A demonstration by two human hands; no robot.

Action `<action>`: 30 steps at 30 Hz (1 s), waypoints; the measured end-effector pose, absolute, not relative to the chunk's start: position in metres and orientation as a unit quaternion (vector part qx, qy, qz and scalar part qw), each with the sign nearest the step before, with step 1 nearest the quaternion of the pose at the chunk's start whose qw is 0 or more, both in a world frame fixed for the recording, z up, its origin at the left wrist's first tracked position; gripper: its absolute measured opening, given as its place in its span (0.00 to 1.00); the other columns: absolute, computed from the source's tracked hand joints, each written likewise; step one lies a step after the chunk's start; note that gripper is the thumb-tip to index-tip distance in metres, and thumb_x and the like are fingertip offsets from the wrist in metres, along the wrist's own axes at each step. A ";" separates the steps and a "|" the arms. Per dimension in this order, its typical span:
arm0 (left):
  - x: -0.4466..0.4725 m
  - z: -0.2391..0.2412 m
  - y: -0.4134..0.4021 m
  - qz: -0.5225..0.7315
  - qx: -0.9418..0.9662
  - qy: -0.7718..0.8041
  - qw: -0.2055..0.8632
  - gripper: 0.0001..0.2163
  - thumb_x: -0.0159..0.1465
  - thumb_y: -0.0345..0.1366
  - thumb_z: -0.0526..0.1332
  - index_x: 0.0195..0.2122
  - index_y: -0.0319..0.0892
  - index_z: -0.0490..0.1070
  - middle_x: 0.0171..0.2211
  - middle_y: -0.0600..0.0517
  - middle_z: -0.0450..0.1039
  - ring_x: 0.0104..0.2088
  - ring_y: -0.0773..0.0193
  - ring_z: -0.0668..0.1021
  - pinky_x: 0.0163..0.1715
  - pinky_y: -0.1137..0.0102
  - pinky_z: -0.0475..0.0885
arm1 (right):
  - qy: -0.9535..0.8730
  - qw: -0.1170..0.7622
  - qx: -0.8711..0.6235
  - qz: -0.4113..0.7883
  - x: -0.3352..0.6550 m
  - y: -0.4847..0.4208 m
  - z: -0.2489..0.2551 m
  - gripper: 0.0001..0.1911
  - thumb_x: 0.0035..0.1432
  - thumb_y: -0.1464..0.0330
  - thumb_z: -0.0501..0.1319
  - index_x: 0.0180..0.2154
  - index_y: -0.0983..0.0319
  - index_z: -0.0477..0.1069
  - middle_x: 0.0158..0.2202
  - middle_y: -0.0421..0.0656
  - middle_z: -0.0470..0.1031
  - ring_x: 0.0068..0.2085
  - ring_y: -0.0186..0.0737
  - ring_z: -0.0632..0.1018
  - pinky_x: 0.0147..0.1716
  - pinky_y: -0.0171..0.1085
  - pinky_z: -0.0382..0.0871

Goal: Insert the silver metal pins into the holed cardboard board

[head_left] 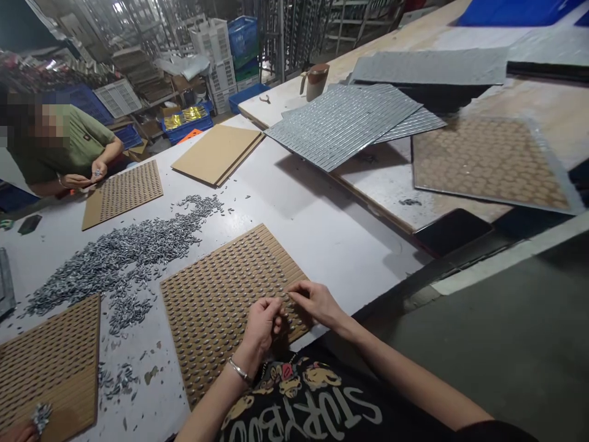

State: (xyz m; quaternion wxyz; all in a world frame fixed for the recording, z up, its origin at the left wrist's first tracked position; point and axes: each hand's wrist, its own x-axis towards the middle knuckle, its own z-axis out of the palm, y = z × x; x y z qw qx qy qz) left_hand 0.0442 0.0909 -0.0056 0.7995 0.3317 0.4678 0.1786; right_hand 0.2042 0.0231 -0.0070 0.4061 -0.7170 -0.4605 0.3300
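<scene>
A brown perforated board (221, 288) lies on the white table (313, 215) right in front of me, its holes filled with small silver pieces. My left hand (263, 325) is curled into a loose fist over the board's near right part, holding something I cannot make out. My right hand (315, 301) pinches at the board's right edge, fingertips together on a small piece too tiny to name. A long heap of loose silver metal pieces (124, 252) spreads across the table to the left of the board.
A person in a green shirt (69, 147) works at a second perforated board (124, 193) at the far left. Another board (46, 362) lies at near left beside someone's hand (18, 433). Plain cardboard sheets (216, 153), silver ribbed panels (340, 123), a filled tray (488, 162) and a dark phone (453, 230) sit to the right.
</scene>
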 end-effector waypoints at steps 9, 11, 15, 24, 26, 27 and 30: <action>0.038 0.005 0.106 0.210 0.255 0.462 0.823 0.21 0.42 0.38 0.76 0.34 0.36 0.73 0.25 0.53 0.71 0.23 0.74 0.71 0.21 0.79 0.64 | -0.519 0.255 -0.776 0.251 0.217 0.043 -0.016 0.08 0.59 0.71 0.56 0.31 0.61 0.73 0.33 0.44 0.77 0.35 0.39 0.75 0.35 0.35 0.65; 0.038 0.005 0.106 0.213 0.248 0.466 0.823 0.20 0.42 0.36 0.76 0.34 0.37 0.71 0.26 0.52 0.72 0.24 0.73 0.72 0.22 0.79 0.66 | -0.526 0.224 -0.786 0.235 0.215 0.048 -0.017 0.08 0.59 0.71 0.56 0.31 0.60 0.73 0.33 0.44 0.76 0.35 0.40 0.75 0.34 0.35 0.63; 0.037 0.001 0.105 0.205 0.251 0.456 0.829 0.18 0.44 0.36 0.76 0.31 0.37 0.70 0.27 0.52 0.72 0.25 0.73 0.73 0.23 0.78 0.66 | -0.540 0.194 -0.783 0.240 0.218 0.054 -0.016 0.08 0.58 0.72 0.56 0.28 0.60 0.72 0.30 0.43 0.76 0.32 0.39 0.74 0.30 0.34 0.59; 0.039 0.000 0.105 0.189 0.239 0.456 0.836 0.17 0.45 0.34 0.75 0.32 0.36 0.71 0.25 0.53 0.70 0.23 0.73 0.71 0.21 0.79 0.65 | -0.534 0.206 -0.781 0.251 0.220 0.057 -0.015 0.05 0.56 0.73 0.57 0.31 0.60 0.71 0.28 0.42 0.75 0.30 0.37 0.73 0.29 0.33 0.59; 0.040 0.002 0.104 0.189 0.231 0.454 0.840 0.16 0.45 0.33 0.74 0.32 0.36 0.71 0.26 0.52 0.70 0.24 0.73 0.72 0.22 0.79 0.66 | -0.507 0.264 -0.779 0.258 0.216 0.053 -0.011 0.08 0.56 0.73 0.58 0.40 0.61 0.70 0.28 0.40 0.75 0.29 0.37 0.73 0.30 0.33 0.61; 0.040 0.002 0.103 0.188 0.228 0.452 0.842 0.16 0.45 0.32 0.74 0.32 0.36 0.71 0.27 0.52 0.71 0.24 0.73 0.72 0.22 0.79 0.65 | -0.500 0.302 -0.767 0.266 0.213 0.050 -0.009 0.10 0.56 0.72 0.59 0.42 0.61 0.69 0.28 0.39 0.75 0.29 0.37 0.73 0.30 0.33 0.63; 0.043 0.004 0.098 0.189 0.230 0.445 0.845 0.16 0.45 0.32 0.75 0.31 0.37 0.71 0.26 0.54 0.70 0.23 0.74 0.71 0.21 0.80 0.64 | -0.505 0.388 -0.702 0.319 0.199 0.036 0.001 0.07 0.59 0.67 0.58 0.38 0.61 0.71 0.29 0.40 0.75 0.30 0.36 0.74 0.30 0.33 0.65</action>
